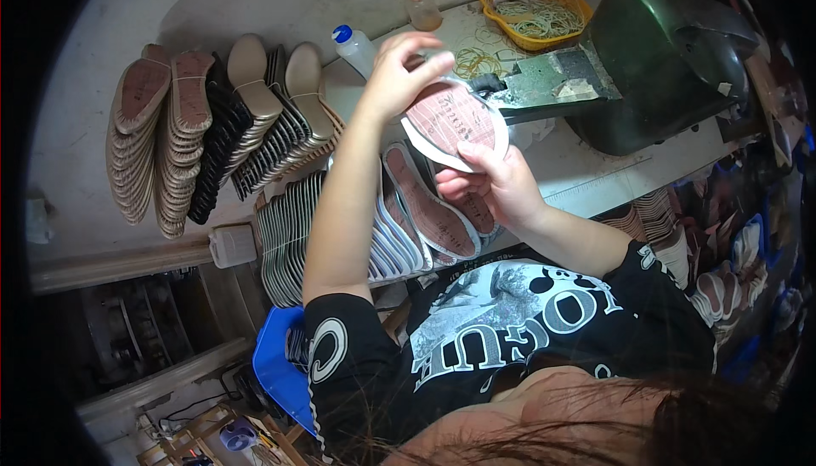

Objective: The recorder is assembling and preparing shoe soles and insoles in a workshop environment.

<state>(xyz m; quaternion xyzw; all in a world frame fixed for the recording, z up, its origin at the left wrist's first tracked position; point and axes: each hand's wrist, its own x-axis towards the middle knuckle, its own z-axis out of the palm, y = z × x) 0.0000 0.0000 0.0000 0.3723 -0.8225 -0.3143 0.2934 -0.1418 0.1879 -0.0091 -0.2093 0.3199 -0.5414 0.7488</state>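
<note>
Between my hands is a shoe insole point(455, 126) with a reddish-pink face, handwritten marks and a white rim. My right hand point(506, 185) grips its near end, thumb on top and fingers below. At the far left edge of the insole, my left hand point(406, 71) has curved fingers with a gap between them and the thumb; it is slightly blurred. Just behind the insole is the narrow arm point(544, 92) of a dark green machine point(663, 58), with a small black part at its tip. More pink insoles with pale rims point(429, 202) lie below my hands.
Bundled insoles point(183, 100) stand in rows at the left, beside stacked insoles point(293, 228). At the back are a blue-capped bottle point(353, 48), a red-tipped glue bottle point(422, 11) and a yellow basket point(534, 7) of rubber bands. A blue bin point(276, 364) sits lower left.
</note>
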